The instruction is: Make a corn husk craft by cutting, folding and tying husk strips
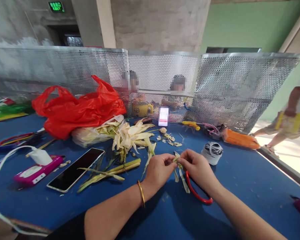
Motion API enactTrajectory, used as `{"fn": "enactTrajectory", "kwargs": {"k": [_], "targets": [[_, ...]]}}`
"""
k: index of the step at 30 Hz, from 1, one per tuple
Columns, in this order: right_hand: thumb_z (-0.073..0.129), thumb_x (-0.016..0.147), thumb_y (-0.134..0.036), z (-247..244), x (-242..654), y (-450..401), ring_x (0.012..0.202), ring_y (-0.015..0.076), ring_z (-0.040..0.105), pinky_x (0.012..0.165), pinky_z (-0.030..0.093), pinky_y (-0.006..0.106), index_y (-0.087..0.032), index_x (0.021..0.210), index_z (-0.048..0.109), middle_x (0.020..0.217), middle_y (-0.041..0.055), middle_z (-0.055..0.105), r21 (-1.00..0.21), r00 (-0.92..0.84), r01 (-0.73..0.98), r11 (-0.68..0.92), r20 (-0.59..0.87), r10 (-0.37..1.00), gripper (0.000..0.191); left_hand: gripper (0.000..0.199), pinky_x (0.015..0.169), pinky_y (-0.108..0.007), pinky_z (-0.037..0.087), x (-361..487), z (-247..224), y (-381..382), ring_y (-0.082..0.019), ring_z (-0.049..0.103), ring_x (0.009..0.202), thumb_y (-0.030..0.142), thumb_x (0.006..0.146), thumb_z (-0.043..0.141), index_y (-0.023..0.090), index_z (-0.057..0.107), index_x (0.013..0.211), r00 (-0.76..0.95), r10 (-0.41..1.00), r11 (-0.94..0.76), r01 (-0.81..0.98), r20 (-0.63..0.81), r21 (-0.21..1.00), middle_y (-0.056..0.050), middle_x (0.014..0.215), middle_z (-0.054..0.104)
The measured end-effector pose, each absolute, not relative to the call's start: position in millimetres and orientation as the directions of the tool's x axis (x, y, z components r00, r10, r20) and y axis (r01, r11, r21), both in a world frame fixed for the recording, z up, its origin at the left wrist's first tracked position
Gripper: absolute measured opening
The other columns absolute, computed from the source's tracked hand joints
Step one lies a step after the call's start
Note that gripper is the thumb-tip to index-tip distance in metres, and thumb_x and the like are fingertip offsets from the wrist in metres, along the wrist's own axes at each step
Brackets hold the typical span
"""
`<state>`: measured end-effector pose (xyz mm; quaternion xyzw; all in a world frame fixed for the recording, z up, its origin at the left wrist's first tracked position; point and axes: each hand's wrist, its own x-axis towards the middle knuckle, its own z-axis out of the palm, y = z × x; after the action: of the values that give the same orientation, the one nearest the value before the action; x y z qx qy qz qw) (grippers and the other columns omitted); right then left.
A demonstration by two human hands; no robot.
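Observation:
Both hands meet over the blue table, pinching a small pale strip of dried husk (176, 159) between their fingertips. My left hand (158, 170), with a gold bangle on its wrist, closes on it from the left. My right hand (196, 166) closes on it from the right. Loose strip ends (183, 181) hang below the fingers. Under my right hand lies a red-handled pair of scissors (198, 195), its blades mostly hidden. Left of my hands are a pile of dried husks (132, 135) and some greenish stalks (115, 171).
A red plastic bag (82, 108), a phone (76, 170) and a magenta power strip (38, 170) lie left. A spool of thread (212, 153) and an orange packet (240, 138) are right. A lit phone (163, 116) leans against the perforated metal screen (235, 86); people are beyond it.

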<state>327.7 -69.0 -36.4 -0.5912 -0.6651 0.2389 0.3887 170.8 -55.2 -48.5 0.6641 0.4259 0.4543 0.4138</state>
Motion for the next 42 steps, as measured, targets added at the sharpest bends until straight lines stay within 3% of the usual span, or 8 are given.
{"fn": "enactTrajectory", "kwargs": {"k": [4,10,14,18,23,33,38,42], "targets": [[0.061,0.075,-0.033,-31.2,328.5,-68.0,0.055,0.0127,0.053,0.053,0.04,0.024,-0.018,0.086,0.063,0.06,-0.0036,0.059,-0.899,-0.072,0.404,0.167,0.151,0.986,0.019,0.016,0.054,-0.022,0.036,169.3,-48.5,-54.7,-0.015,0.054,0.058,0.024,0.069,0.064,0.02,0.076,0.077,0.274,0.936,-0.274,0.167,0.222,0.947,-0.001,0.062,0.067],[0.064,0.069,-0.037,-20.5,325.6,-70.2,0.058,0.0128,0.054,0.056,0.043,0.025,-0.016,0.076,0.067,0.065,-0.0003,0.063,-0.968,-0.111,0.244,0.063,0.036,0.993,0.022,0.013,0.055,-0.022,0.039,169.3,-54.1,-50.4,-0.015,0.056,0.057,0.024,0.068,0.062,0.019,0.074,0.07,0.352,0.919,-0.227,0.111,0.176,0.968,-0.001,0.06,0.067],[0.067,0.067,-0.042,-26.4,326.4,-67.5,0.05,0.0103,0.045,0.048,0.035,0.023,-0.016,0.062,0.062,0.053,-0.003,0.054,-0.958,-0.006,0.278,0.074,0.075,0.997,0.027,0.013,0.054,-0.023,0.04,170.3,-51.8,-55.0,-0.014,0.056,0.055,0.023,0.069,0.058,0.018,0.069,0.063,0.496,0.863,-0.138,0.048,0.096,0.989,-0.001,0.057,0.064],[0.063,0.072,-0.043,-31.7,327.2,-64.9,0.048,0.0102,0.042,0.048,0.033,0.023,-0.018,0.062,0.057,0.051,-0.0046,0.048,-0.944,0.121,0.311,0.108,0.152,0.981,0.027,0.012,0.056,-0.024,0.043,170.9,-42.6,-61.6,-0.013,0.057,0.052,0.023,0.069,0.057,0.017,0.066,0.063,0.644,0.763,0.089,-0.017,-0.058,0.996,0.0,0.056,0.061],[0.059,0.076,-0.043,-36.7,326.9,-63.5,0.05,0.0114,0.043,0.05,0.033,0.024,-0.019,0.063,0.054,0.052,-0.0038,0.049,-0.909,0.161,0.388,0.155,0.232,0.959,0.028,0.015,0.06,-0.027,0.048,170.7,-36.2,-62.5,-0.014,0.06,0.052,0.03,0.065,0.066,0.015,0.068,0.066,0.649,0.742,0.238,-0.024,-0.166,0.971,-0.002,0.057,0.063],[0.056,0.08,-0.043,-43.2,319.5,-67.4,0.053,0.0118,0.041,0.05,0.033,0.024,-0.019,0.066,0.053,0.055,-0.0034,0.047,-0.883,0.085,0.414,0.22,0.278,0.957,0.028,0.043,0.049,-0.024,0.041,173.1,-45.3,-64.5,-0.012,0.055,0.045,0.053,0.058,0.075,0.014,0.059,0.062,0.661,0.71,0.23,0.107,-0.243,0.967,0.001,0.05,0.058],[0.053,0.084,-0.034,-38.5,317.9,-72.8,0.06,0.0131,0.044,0.056,0.034,0.025,-0.019,0.065,0.052,0.063,-0.0017,0.049,-0.76,0.102,0.554,0.339,0.467,0.879,0.024,0.042,0.049,-0.024,0.042,171.9,-36.9,-70.3,-0.011,0.053,0.044,0.051,0.056,0.077,0.013,0.059,0.057,0.672,0.707,0.199,0.111,-0.221,0.974,0.001,0.048,0.056],[0.054,0.084,-0.036,-37.6,321.8,-69.4,0.064,0.0146,0.048,0.059,0.037,0.026,-0.019,0.068,0.056,0.065,-0.0005,0.053,-0.789,0.079,0.527,0.317,0.416,0.906,0.023,0.037,0.048,-0.024,0.042,172.8,-38.1,-68.9,-0.011,0.052,0.042,0.046,0.06,0.075,0.013,0.059,0.055,0.667,0.718,0.183,0.095,-0.199,0.978,0.001,0.047,0.057]]}}
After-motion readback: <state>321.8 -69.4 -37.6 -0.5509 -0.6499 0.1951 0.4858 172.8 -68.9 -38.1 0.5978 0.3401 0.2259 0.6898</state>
